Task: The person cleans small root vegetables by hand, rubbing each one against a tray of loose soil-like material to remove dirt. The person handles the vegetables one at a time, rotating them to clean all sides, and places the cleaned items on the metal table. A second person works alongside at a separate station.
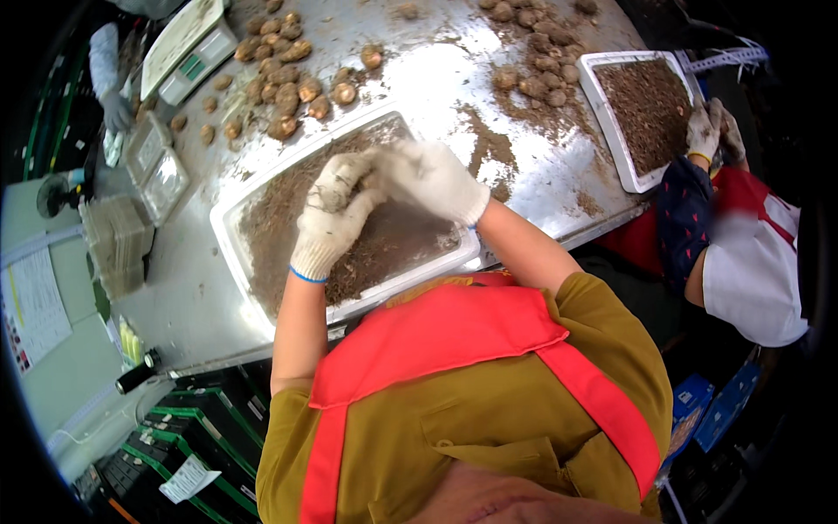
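Both gloved hands meet above the white tray [229,229] of brown soil: left hand [332,214] clenched on a dirt-caked lump [334,188], right hand [434,179] pinching it; best rub gently, keeping crumbs over tray.

White knit gloves smudged brown on left hand [330,218] and right hand [434,179], white tray [229,234] of dark brown soil, grey metal surface [436,70], tan-brown bulbs [284,83], red apron [436,336] over olive-mustard shirt [489,419]
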